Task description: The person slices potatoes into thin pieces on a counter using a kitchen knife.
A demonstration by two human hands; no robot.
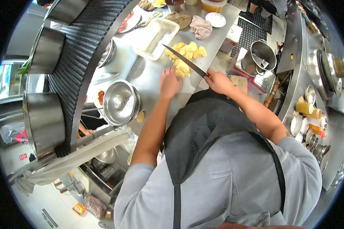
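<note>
My right hand (pixel 219 82) is closed around the handle of a kitchen knife (pixel 186 61). Its long dark blade points up and left, over a pile of pale yellow slices (pixel 190 50) that look like potato. At the near end of the pile, my left hand (pixel 171 82) rests low over the steel counter (pixel 149 82), thumb apart from bent fingers, fingertips by the closest slices. I see nothing held in it. A white plastic basket (pixel 155 38) stands just beyond, left of the slices.
A steel colander (pixel 120 102) sits left of my left arm. Farther along the counter are a crumpled cloth (pixel 200 27) and a white lid (pixel 215 20). A large steel pot (pixel 260 56) stands to the right. Pots line the ribbed shelf (pixel 84 53) at left.
</note>
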